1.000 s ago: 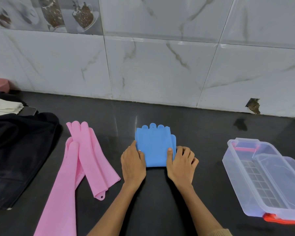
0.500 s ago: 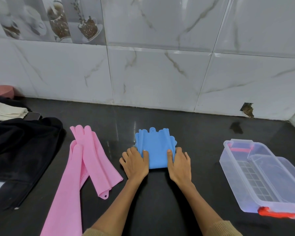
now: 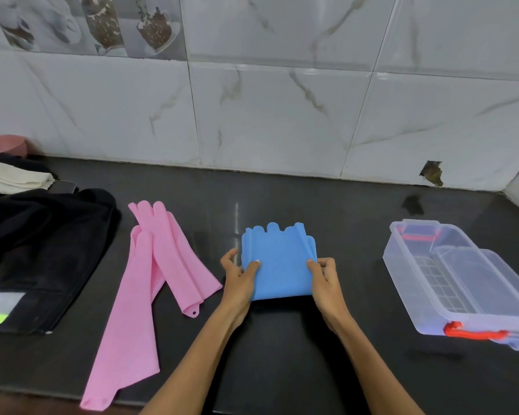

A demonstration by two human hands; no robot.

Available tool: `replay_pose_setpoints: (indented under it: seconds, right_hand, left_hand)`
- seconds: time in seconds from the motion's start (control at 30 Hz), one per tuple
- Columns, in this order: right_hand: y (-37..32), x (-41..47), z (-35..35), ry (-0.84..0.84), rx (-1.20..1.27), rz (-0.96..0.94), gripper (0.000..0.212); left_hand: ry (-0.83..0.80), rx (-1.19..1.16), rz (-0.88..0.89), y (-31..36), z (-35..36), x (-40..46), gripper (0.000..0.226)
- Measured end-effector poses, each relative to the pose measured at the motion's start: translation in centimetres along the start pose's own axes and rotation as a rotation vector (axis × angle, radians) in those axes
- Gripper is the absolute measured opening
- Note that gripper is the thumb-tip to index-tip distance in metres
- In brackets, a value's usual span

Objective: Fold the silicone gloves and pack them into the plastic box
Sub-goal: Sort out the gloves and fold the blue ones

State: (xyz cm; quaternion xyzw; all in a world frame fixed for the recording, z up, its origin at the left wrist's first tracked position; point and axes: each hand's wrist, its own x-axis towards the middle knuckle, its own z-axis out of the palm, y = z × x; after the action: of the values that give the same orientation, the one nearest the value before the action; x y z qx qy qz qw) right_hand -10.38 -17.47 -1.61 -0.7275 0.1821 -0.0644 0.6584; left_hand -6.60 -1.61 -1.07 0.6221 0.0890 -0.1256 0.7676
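At the middle of the dark desk [image 3: 282,354], the folded blue gloves [image 3: 277,262] are held as one flat bundle, fingertips pointing toward the tiled wall. The bundle's left edge is pinched by the left hand [image 3: 238,275], thumb on top and fingers curled beneath; its right edge is gripped the same way by the right hand [image 3: 325,278]. The near edge appears slightly raised off the surface, though this cannot be told for certain.

The folding of the blue pair is judged to be finished, and the step in hand to be the lift toward packing. The clear plastic box [image 3: 462,283] stands well apart to the right, its red latch [image 3: 474,333] at the near end; what seems to be its lid lies partly over its near half. A carry to the right is called for, with the fold kept pressed so the silicone does not spring open, and the bundle lowered into the uncovered part.

The pink gloves [image 3: 150,280] lie unfolded to the left, beside dark clothing [image 3: 42,250], and are yet to be handled.
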Motion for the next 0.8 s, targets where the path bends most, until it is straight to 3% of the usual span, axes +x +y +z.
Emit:
replay_pose_setpoints:
  seconds: [0.2, 0.4, 0.6, 0.8]
  right_hand:
    - [0.0, -1.8, -1.1, -0.01, 0.357, 0.207, 0.016]
    - [-1.7, -3.3, -3.1, 0.016, 0.446, 0.144, 0.038]
    - [-6.5, -5.5, -8.6, 0.148, 0.461, -0.048, 0.036]
    - [-10.2, -7.0, -16.9, 0.322, 0.305, -0.14, 0.031]
  left_hand:
    - [-0.016, -0.08, -0.038, -0.5, 0.7, -1.7, 0.047]
    - [-0.001, -0.085, 0.0, 1.0, 2.8, -3.8, 0.047]
    - [-0.219, -0.16, 0.077, 4.5, 7.4, -6.7, 0.047]
    - [-0.471, -0.181, 0.094, 6.1, 15.1, -8.4, 0.053]
